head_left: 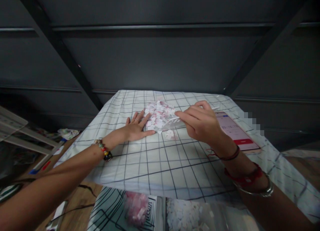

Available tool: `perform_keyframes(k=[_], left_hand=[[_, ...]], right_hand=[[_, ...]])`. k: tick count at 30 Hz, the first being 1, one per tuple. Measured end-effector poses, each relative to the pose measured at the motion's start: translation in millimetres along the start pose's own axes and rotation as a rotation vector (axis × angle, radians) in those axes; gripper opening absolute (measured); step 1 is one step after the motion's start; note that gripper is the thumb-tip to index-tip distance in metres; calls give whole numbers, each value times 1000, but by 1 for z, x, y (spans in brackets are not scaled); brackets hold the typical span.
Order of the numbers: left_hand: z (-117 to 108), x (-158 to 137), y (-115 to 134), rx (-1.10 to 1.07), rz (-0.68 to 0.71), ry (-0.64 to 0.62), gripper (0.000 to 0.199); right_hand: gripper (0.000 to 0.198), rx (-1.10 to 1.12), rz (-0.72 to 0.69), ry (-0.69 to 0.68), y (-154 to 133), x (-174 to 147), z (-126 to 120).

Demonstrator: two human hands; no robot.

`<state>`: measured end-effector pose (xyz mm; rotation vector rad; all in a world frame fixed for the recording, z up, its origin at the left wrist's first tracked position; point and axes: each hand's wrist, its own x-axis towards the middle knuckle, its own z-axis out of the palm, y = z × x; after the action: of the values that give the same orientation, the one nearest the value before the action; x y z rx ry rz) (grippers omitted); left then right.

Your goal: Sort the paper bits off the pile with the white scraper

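Note:
A heap of small white and pink paper pieces (160, 113) lies on the checked cloth in front of me. My left hand (137, 129) rests flat at the heap's left side, fingers spread, with its fingertips and thumb at the paper. On the other side, my right hand (201, 122) pinches what looks like a clear plastic bag (173, 123), whose near end reaches low over the right edge of the heap. My fingers cover part of it, and a white edge shows beyond my hand. A few loose pieces (170, 134) lie just below it.
A phone (235, 132) with a lit screen lies right of my right hand. Below the table's front edge are a bag of pinkish-red pieces (136, 207) and a clear bag of white pieces (183, 214). Dark panels (155, 58) rise behind the table.

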<state>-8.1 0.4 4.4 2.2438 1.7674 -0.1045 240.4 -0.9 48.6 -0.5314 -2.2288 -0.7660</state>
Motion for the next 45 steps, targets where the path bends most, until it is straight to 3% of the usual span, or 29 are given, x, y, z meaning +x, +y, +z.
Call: perform_keyframes(k=[8,19,28,36,45], left_hand=[[-4,24,-4,-80,-3,67,88],[-1,18,-8,-32,9,90,82],[-4,14,-11,47,15,7,84],[-10,2,-5,129,-129,-123,102],[-12,-1,-2,155,-177,-156,112]], right_hand=[[27,-43,18,-8,4,-4,8],[27,-31,15,-43,0,-2,7],[24,51,-16,-52,2,-1,-2],[21,81,-22,-94,6,-5,-5],[24,-51,29,-73,6,-5,-2]])
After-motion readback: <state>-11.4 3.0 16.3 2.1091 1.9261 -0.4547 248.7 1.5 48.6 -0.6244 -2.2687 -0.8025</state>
